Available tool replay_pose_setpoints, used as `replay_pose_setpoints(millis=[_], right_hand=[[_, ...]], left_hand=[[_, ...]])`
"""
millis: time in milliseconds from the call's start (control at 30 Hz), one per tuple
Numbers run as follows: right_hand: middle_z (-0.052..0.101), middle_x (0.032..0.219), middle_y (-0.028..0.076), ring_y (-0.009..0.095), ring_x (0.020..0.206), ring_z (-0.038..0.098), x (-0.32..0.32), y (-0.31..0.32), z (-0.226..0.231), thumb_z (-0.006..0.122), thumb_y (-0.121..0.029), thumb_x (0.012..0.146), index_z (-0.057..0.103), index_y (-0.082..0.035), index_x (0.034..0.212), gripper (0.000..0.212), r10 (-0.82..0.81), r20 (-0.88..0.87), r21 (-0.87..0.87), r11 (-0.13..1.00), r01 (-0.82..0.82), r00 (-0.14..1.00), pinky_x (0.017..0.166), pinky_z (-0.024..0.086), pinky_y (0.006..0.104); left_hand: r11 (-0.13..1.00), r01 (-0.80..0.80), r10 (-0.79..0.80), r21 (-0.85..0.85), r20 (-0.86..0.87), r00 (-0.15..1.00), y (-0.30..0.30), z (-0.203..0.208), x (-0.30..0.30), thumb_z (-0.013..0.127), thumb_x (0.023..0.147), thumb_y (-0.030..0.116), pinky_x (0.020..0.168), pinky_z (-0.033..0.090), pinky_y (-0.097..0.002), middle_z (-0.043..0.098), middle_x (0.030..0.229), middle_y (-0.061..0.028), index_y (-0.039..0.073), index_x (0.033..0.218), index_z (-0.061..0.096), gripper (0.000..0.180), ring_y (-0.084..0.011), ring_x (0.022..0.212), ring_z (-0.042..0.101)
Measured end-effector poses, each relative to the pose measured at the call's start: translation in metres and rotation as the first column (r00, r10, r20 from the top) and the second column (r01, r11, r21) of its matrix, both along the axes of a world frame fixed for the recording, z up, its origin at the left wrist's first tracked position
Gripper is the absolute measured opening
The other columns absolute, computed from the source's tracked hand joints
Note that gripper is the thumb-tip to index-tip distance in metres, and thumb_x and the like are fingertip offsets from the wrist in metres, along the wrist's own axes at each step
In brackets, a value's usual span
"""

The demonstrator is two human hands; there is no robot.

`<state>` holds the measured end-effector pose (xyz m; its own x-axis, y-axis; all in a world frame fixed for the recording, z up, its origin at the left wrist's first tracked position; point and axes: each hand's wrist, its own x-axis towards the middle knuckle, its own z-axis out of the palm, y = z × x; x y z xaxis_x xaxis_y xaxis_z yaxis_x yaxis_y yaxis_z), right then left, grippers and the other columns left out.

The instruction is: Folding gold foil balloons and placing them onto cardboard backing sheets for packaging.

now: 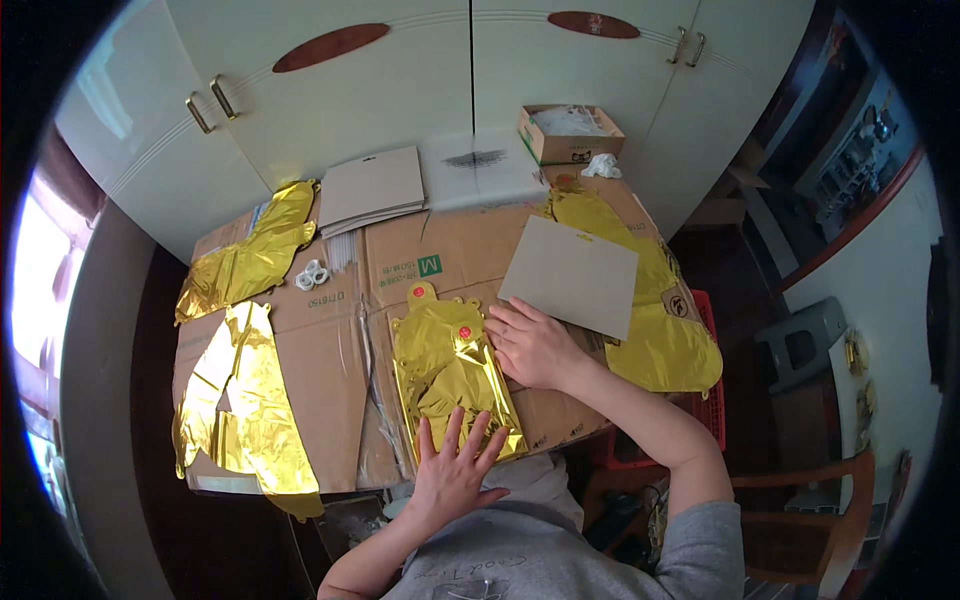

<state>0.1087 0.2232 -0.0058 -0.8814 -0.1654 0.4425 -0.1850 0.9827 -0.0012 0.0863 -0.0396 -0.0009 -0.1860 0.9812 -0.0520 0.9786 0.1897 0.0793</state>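
A flat gold foil balloon (428, 345), folded into an upright rectangle with a small tab at its far end, lies on cardboard in front of me. My left hand (455, 478) rests over its near end, fingers spread out. My right hand (535, 348) lies at its right edge with fingers stretched toward the far left. Just beyond the right hand is a grey cardboard sheet (575, 275) with a small slot, lying partly over another flat gold foil balloon (655, 355). Two red round spots show on the folded foil.
More flat gold foil (265, 390) spreads over the left side and hangs past the near edge; another foil piece (255, 255) lies behind it. At the back are a stack of grey sheets (372, 185), an open box (570, 148) and crumpled white tissue (603, 166). Small white rolls (312, 275) sit left.
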Motion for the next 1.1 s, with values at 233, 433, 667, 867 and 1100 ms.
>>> replay_pose_setpoints(millis=[233,433,667,867,1100], right_hand=[[0.065,0.123,0.009,0.024,0.130,0.050,-0.016,0.014,-0.009,0.058,-0.023,0.087,0.069,0.001,0.112,0.036,-0.031,-0.014,0.040,0.999,0.032,0.999,0.115,0.030,0.0420],[0.060,0.130,0.012,0.027,0.130,0.050,-0.027,0.019,0.008,0.061,-0.023,0.087,0.065,0.001,0.119,0.040,-0.046,-0.057,0.038,0.998,0.048,0.997,0.113,0.033,0.0432],[0.050,0.140,0.022,0.034,0.134,0.045,0.028,-0.071,0.017,0.058,-0.024,0.091,0.051,0.006,0.133,0.052,0.348,0.176,-0.263,0.918,-0.297,0.921,0.114,0.032,0.0445],[0.038,0.150,0.024,0.035,0.143,0.032,0.014,-0.061,-0.010,0.047,-0.038,0.098,0.040,0.009,0.141,0.064,0.214,0.332,-0.201,0.968,-0.153,0.919,0.119,0.022,0.0431],[0.026,0.158,0.017,0.031,0.148,0.021,-0.022,-0.043,-0.014,0.041,-0.041,0.101,0.028,0.003,0.149,0.066,0.114,0.431,-0.099,0.992,-0.079,0.895,0.121,0.014,0.0416]], left_hand=[[1.000,0.005,-0.005,-0.009,-0.013,1.000,0.001,0.003,0.000,0.065,0.071,0.071,0.106,0.018,-0.0742,0.034,0.153,-0.0096,0.025,0.149,0.038,0.094,-0.0399,0.142,0.028],[1.000,-0.002,0.002,0.006,-0.012,1.000,-0.001,0.002,0.000,0.066,0.070,0.071,0.106,0.017,-0.0741,0.035,0.152,-0.0109,0.025,0.149,0.037,0.096,-0.0416,0.141,0.027],[0.983,0.017,-0.015,-0.184,0.013,1.000,-0.001,-0.004,-0.001,0.062,0.074,0.071,0.106,0.016,-0.0749,0.043,0.145,-0.0102,0.024,0.144,0.044,0.087,-0.0395,0.140,0.030],[1.000,0.018,-0.018,-0.006,-0.050,0.999,-0.004,-0.004,-0.002,0.062,0.073,0.071,0.106,0.017,-0.0748,0.044,0.143,-0.0095,0.024,0.145,0.043,0.087,-0.0372,0.140,0.030],[1.000,0.016,-0.017,-0.017,-0.045,0.999,-0.002,0.005,-0.003,0.065,0.072,0.070,0.105,0.020,-0.0738,0.036,0.152,-0.0087,0.026,0.150,0.035,0.095,-0.0372,0.141,0.029]])
